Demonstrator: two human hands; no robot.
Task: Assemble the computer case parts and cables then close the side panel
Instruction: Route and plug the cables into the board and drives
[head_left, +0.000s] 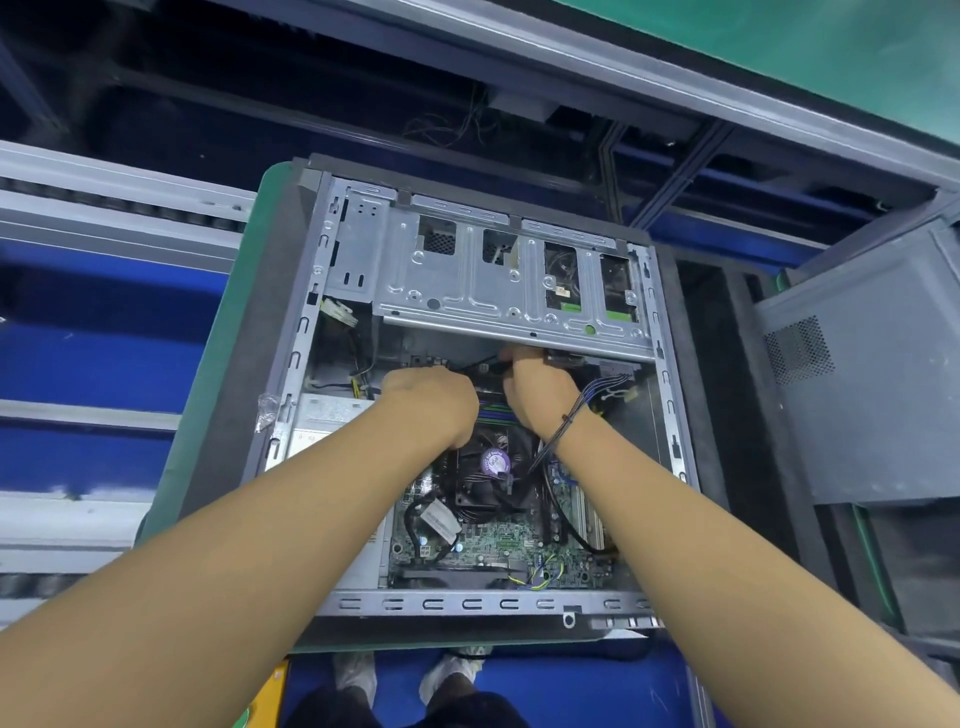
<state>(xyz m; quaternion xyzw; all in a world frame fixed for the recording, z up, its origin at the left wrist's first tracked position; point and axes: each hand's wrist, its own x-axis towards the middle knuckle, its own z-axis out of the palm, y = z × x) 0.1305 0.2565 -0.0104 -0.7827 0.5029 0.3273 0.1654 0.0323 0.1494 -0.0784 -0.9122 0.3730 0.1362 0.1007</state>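
A: Asking about the computer case (332, 270): sitting where?

B: Lying on its side on the green worktop (234, 312), open face turning upward, probably for easy reach down to the motherboard (498, 540) and cooler fan (493, 462). Leaning well apart on the right, a grey side panel (872, 405), not yet going on.

A: And the hands, doing what?

B: Reaching in side by side, just below the near edge of the drive cage (467, 270). Right hand (540, 389) curling its grip round a black cable (475, 364), apparently pinching it near the end, fingertips partly hiding under the cage. Left hand (431, 400) arching knuckles-up just beside it, fingers pointing down out of sight, leaving that grip impossible to tell: closing on something or not, unknown. Possibly steadying the spot for plugging in.

A: Anything getting in the way?

B: Draping across the right wrist, a tied wire bundle (597, 395), likely needing routing clear before closing up.
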